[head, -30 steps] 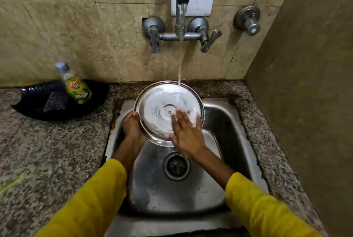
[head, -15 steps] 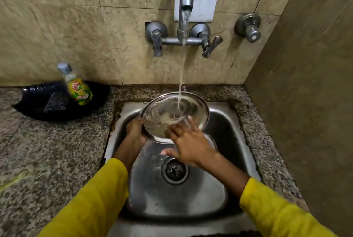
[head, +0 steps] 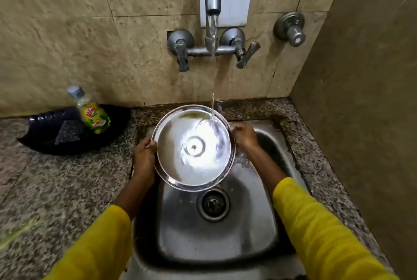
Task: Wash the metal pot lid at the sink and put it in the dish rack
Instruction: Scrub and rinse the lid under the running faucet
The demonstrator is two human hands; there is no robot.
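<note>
Two hands, left hand [head: 144,155] and right hand [head: 244,135], gripping metal pot lid [head: 194,147] over sink [head: 216,239], water [head: 212,103] striking it

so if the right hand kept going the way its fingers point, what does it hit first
The right hand points left across the sink, fingers already on the rim of the pot lid. Going on, it would simply press into the lid; past that, probably the left hand.

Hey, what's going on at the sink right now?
A person in yellow sleeves is rinsing a metal pot lid over the steel sink. The left hand grips its left rim and the right hand grips its right rim, with the inner side facing up. Water from the tap runs onto the lid's far edge. A dish soap bottle stands on the counter to the left. No dish rack is clearly visible.
</note>
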